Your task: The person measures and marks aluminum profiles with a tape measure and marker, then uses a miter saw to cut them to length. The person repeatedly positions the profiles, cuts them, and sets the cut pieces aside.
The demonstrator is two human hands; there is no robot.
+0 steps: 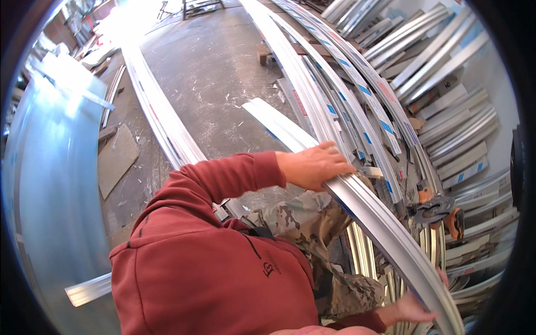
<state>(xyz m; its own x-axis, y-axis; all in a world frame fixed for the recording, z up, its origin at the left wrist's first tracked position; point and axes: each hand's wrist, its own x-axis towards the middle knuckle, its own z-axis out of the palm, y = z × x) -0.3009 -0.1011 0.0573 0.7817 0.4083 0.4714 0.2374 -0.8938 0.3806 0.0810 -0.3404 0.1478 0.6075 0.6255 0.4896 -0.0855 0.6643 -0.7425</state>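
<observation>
A long whitish metal profile (385, 229) with lengthwise ridges runs slantwise in front of me, from the middle of the view to the lower right. My left hand (315, 166) is closed over the top of it, fingers bent across its far edge. Further down, close to the lower right rim, my right hand (410, 310) holds the same profile from beneath; fingers show on both sides of it, and the palm is hidden. Past the profile, an orange and black angle grinder (438, 212) with a round disc lies by the stacked profiles.
Long profiles (312, 100) with blue and red markings stretch away ahead. Several bundles of profiles (469, 123) fill the rack on the right. At left stands a bluish sheet of metal (61, 167), near more white strips (159, 106) and a flat board (118, 159) on the floor.
</observation>
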